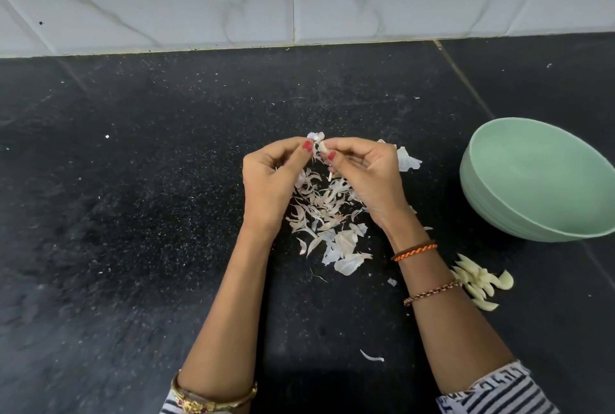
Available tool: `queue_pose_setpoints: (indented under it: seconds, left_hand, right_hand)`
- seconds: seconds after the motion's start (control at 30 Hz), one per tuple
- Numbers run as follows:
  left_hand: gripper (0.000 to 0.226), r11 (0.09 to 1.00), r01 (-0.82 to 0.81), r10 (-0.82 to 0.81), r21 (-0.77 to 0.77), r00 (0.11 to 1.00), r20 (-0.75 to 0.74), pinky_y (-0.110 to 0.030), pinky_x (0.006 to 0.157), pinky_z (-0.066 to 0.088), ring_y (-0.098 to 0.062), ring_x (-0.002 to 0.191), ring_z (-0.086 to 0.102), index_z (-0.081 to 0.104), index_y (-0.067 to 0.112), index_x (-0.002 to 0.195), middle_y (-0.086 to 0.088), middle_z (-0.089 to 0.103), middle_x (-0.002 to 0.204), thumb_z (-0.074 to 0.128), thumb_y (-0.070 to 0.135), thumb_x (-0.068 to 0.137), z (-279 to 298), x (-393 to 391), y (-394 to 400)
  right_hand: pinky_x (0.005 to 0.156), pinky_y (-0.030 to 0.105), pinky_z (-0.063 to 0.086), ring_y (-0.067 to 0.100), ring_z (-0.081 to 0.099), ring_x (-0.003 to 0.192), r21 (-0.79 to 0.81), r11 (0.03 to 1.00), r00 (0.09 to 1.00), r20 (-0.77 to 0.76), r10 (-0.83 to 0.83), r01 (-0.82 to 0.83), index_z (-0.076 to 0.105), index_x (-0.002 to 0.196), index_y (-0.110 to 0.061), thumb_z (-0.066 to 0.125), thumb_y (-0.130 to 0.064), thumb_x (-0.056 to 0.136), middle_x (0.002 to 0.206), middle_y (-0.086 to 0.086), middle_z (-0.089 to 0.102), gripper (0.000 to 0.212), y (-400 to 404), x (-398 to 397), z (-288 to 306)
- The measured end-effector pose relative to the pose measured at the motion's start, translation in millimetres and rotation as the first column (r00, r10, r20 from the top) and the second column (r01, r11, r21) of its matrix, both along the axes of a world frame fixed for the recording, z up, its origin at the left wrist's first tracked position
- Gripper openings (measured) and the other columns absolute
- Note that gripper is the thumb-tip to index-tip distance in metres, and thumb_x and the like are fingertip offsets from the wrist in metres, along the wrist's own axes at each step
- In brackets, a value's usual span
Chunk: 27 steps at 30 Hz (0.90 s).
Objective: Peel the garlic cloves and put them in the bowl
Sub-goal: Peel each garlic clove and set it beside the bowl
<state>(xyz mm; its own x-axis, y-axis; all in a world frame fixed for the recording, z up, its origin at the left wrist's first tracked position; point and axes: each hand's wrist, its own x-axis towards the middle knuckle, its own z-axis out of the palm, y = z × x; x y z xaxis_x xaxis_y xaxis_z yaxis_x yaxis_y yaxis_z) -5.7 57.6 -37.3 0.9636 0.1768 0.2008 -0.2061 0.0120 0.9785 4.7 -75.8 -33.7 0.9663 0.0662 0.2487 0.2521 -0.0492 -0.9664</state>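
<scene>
Black counter point(149, 214); left hand point(269, 180), right hand point(362, 177) pinch pale, half-skinned garlic clove point(321, 147); green bowl point(545, 160) empty.

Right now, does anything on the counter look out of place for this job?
Yes. The peeled cloves lie in a heap on the black counter, just in front of the green bowl, which looks empty. Both hands, left and right, pinch one clove above the skins.

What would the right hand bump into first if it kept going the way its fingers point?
The right hand points left at the garlic clove it pinches; just beyond are the left hand's fingertips, probably first met.
</scene>
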Motion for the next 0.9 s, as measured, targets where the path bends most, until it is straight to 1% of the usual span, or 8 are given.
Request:
queue_pose_setpoints:
  seconds: [0.07, 0.2, 0.3, 0.37, 0.47, 0.67, 0.83, 0.9]
  left_hand:
    - [0.008, 1.000, 0.030, -0.030, 0.004, 0.999, 0.024, -0.034, 0.071, 0.051, -0.027, 0.074, 0.058, 0.072, 0.018, 0.086, -0.002, 0.071, 0.079, 0.066, 0.014, 0.083, -1.3, -0.6, -0.2]
    - [0.007, 1.000, 0.017, -0.017, 0.023, 1.000, 0.006, -0.029, 0.072, 0.051, -0.020, 0.073, 0.058, 0.069, 0.023, 0.078, 0.008, 0.069, 0.073, 0.066, 0.017, 0.080, -1.3, 0.3, -1.1]
    - [0.004, 0.997, 0.029, -0.027, 0.070, 0.999, -0.033, -0.025, 0.069, 0.048, -0.017, 0.070, 0.054, 0.067, 0.020, 0.075, -0.002, 0.065, 0.072, 0.066, 0.021, 0.078, 1.0, 0.0, -1.1]
    - [0.008, 0.996, 0.062, -0.059, 0.057, 0.997, -0.055, -0.028, 0.070, 0.048, -0.018, 0.070, 0.053, 0.066, 0.018, 0.074, -0.008, 0.063, 0.074, 0.063, 0.025, 0.077, 1.8, -0.7, -0.4]
    - [0.010, 0.994, 0.098, -0.095, 0.057, 0.994, -0.049, -0.034, 0.072, 0.048, -0.019, 0.071, 0.054, 0.065, 0.019, 0.072, -0.006, 0.063, 0.074, 0.062, 0.026, 0.079, 2.2, -1.0, 0.6]
    - [0.015, 0.993, 0.045, -0.050, 0.107, 0.998, 0.048, -0.017, 0.065, 0.044, -0.005, 0.064, 0.051, 0.064, 0.019, 0.073, 0.005, 0.062, 0.070, 0.063, 0.012, 0.087, -1.1, -1.5, -2.7]
    - [0.017, 0.987, 0.029, -0.045, 0.158, 0.994, 0.099, -0.015, 0.057, 0.039, -0.002, 0.057, 0.043, 0.059, 0.021, 0.075, 0.006, 0.054, 0.066, 0.056, 0.013, 0.090, -2.0, -4.3, -8.3]
    - [0.015, 0.979, 0.024, -0.048, 0.202, 0.992, 0.118, -0.019, 0.056, 0.042, -0.005, 0.058, 0.048, 0.057, 0.022, 0.076, 0.008, 0.057, 0.067, 0.054, 0.019, 0.090, -2.1, -6.3, -13.2]
  right_hand:
    - [0.062, 0.013, 0.050, 0.002, 0.065, 0.075, -0.009, 1.000, 1.000, 0.011, 0.011, -0.011, 0.064, 0.104, -0.008, 0.062, 0.005, 0.083, 0.085, -0.002, 0.068, 0.025, 0.3, 0.9, -1.3]
    - [0.067, 0.014, 0.051, 0.001, 0.065, 0.074, -0.077, 0.996, 0.999, 0.028, 0.041, -0.039, 0.066, 0.101, -0.004, 0.064, 0.004, 0.082, 0.081, -0.001, 0.068, 0.021, -3.1, 1.6, -4.9]
    - [0.066, 0.013, 0.050, 0.000, 0.065, 0.073, -0.075, 0.995, 0.998, 0.014, 0.063, -0.062, 0.066, 0.100, -0.003, 0.063, 0.004, 0.083, 0.080, -0.002, 0.068, 0.019, -4.7, 1.2, -4.2]
    - [0.063, 0.013, 0.049, 0.002, 0.064, 0.071, -0.068, 0.995, 0.997, 0.006, 0.076, -0.075, 0.066, 0.099, -0.005, 0.063, 0.004, 0.083, 0.078, -0.003, 0.067, 0.019, -4.4, 0.7, -2.9]
    - [0.060, 0.013, 0.049, 0.002, 0.064, 0.069, -0.053, 0.994, 0.996, -0.006, 0.094, -0.094, 0.067, 0.098, -0.008, 0.061, 0.004, 0.084, 0.076, -0.002, 0.067, 0.019, -4.9, -0.7, -0.4]
    - [0.060, 0.011, 0.047, 0.000, 0.063, 0.064, 0.010, 0.996, 0.996, -0.014, 0.085, -0.085, 0.068, 0.088, -0.013, 0.061, 0.006, 0.083, 0.070, -0.006, 0.067, 0.021, -6.2, -4.2, 4.4]
    - [0.056, 0.014, 0.047, 0.001, 0.060, 0.060, 0.027, 1.000, 0.999, -0.035, 0.004, -0.003, 0.068, 0.077, -0.012, 0.062, 0.001, 0.084, 0.067, -0.002, 0.065, 0.017, -0.1, -7.1, 3.5]
    - [0.054, 0.014, 0.046, 0.001, 0.058, 0.057, 0.051, 0.998, 0.998, -0.054, -0.034, 0.037, 0.067, 0.073, -0.013, 0.062, 0.001, 0.084, 0.062, -0.006, 0.064, 0.019, 2.6, -8.2, 3.1]
